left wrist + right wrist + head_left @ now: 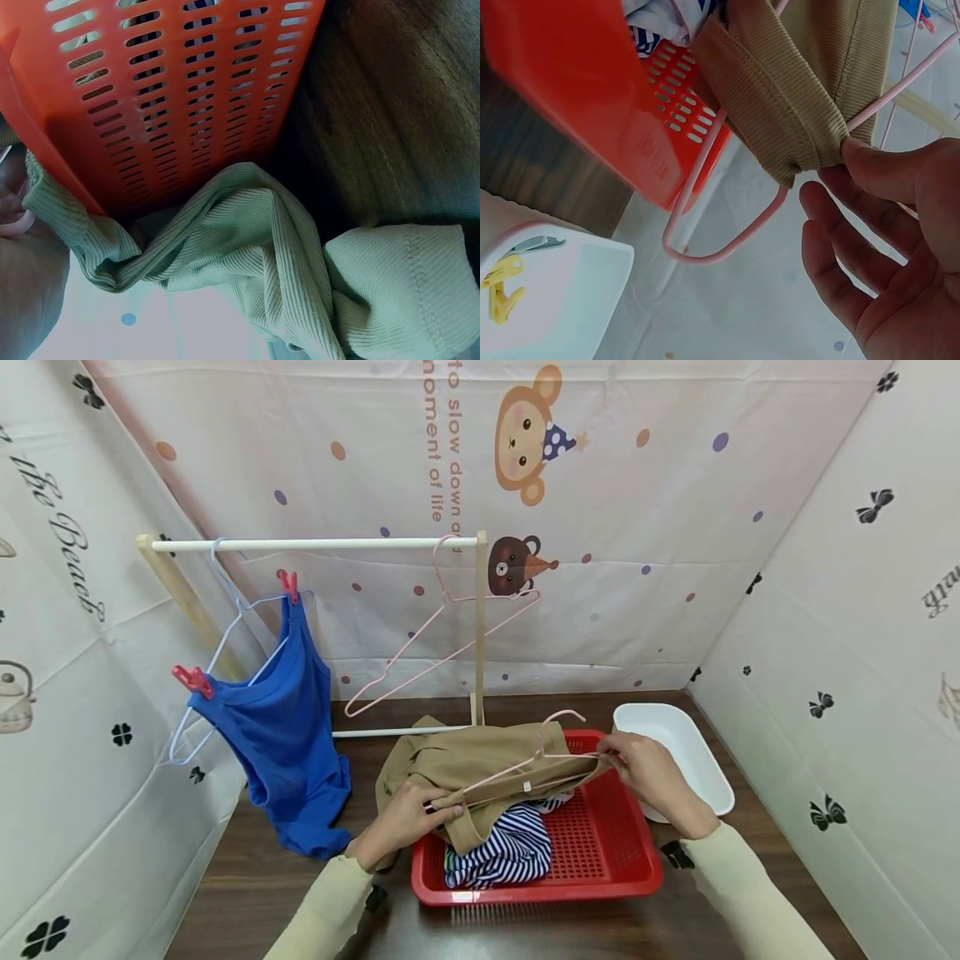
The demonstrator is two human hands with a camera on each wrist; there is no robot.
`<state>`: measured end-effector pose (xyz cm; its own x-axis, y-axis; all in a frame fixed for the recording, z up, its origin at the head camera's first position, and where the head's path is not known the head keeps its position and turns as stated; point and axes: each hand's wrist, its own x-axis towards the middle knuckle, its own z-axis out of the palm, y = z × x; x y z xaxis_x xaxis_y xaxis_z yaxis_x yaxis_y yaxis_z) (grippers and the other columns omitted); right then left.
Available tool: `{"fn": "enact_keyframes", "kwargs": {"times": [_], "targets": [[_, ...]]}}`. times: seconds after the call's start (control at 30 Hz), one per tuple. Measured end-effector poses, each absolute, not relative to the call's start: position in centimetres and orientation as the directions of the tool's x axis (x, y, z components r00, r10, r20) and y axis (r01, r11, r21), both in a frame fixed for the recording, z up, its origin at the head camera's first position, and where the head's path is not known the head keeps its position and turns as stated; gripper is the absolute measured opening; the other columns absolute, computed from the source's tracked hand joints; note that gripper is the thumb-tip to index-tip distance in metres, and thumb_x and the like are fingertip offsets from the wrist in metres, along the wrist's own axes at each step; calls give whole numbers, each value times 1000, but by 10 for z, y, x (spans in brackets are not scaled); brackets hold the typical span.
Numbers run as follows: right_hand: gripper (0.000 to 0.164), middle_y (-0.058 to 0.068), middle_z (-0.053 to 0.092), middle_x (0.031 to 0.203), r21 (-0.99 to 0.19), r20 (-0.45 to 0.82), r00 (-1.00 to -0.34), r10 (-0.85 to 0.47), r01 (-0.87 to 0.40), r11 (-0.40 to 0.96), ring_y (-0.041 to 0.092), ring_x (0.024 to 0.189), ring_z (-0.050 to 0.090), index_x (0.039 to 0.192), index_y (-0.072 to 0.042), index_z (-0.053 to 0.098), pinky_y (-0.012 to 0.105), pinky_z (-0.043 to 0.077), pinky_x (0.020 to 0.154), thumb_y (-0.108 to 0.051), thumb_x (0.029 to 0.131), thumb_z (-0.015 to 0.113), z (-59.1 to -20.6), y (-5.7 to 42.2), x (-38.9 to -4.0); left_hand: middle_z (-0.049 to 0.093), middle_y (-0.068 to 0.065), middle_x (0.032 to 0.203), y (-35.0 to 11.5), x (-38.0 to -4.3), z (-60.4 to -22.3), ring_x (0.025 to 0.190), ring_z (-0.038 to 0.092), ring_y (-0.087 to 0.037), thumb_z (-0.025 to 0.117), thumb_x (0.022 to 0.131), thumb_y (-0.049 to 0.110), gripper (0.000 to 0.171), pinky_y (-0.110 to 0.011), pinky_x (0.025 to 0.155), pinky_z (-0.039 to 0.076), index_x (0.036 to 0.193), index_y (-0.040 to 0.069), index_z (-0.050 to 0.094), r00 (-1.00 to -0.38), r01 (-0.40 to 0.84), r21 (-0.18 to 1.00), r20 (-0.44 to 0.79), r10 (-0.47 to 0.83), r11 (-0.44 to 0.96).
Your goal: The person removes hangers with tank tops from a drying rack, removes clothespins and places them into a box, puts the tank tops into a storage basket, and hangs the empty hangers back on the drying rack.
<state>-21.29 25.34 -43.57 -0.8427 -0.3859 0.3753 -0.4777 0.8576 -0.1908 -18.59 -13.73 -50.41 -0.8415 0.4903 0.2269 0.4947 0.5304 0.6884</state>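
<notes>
Soft, even brightness fills the head view, with faint sheen near the front edge of the worktop (420,937); the left wrist view is dim, its backdrop (169,322) washed out.

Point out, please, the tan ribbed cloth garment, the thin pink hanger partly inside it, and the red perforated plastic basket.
Tan ribbed cloth garment (480,750), head view: upper cloth.
Thin pink hanger (707,259), right wrist view: rounded corner outside the garment.
Red perforated plastic basket (570,893), head view: near rim.

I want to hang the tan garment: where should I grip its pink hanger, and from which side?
Probably grip the pink hanger by its neck, just below the hook, from above: the neck rises clear of the tan garment, and this leaves the curved hook free.
</notes>
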Motion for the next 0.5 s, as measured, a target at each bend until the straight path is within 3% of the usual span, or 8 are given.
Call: {"fn": "enact_keyframes", "kwargs": {"times": [0.17, 0.33, 0.43, 0.5], "targets": [[12, -3, 67, 75, -179, 404, -832, -380, -480, 859, 11, 67, 61, 85, -12, 70, 36, 51, 62, -3, 81, 76, -439, 258, -216, 71, 11, 89, -138, -185, -502, 75, 60, -1, 69, 88, 48, 34, -22, 68, 50, 109, 21, 74, -863, 460, 687, 198, 465, 562], [8, -2, 69, 79, -187, 403, -840, -365, -466, 865, 12, 69, 62, 88, -12, 71, 37, 50, 64, -8, 83, 76, -441, 262, -217, 72, 4, 113, -138, -184, -503, 102, 66, -12, 70, 86, 50, 44, -37, 89, 54, 118, 19, 71, -864, 480, 651, 235, 445, 588], [7, 0, 71, 83, -196, 388, -853, -349, -446, 873, 14, 71, 63, 90, -12, 72, 38, 51, 65, -9, 85, 74, -441, 265, -217, 70, 6, 117, -138, -184, -505, 108, 64, -13, 69, 86, 51, 44, -39, 92, 52, 119, 21, 69, -856, 502, 634, 268, 441, 589], [7, 2, 72, 86, -201, 379, -861, -338, -433, 879, 15, 73, 64, 92, -12, 72, 38, 51, 66, -9, 86, 73, -441, 267, -217, 69, 8, 109, -139, -185, -507, 99, 63, -9, 68, 88, 49, 41, -34, 85, 53, 118, 22, 67, -851, 510, 642, 279, 445, 572]]}}
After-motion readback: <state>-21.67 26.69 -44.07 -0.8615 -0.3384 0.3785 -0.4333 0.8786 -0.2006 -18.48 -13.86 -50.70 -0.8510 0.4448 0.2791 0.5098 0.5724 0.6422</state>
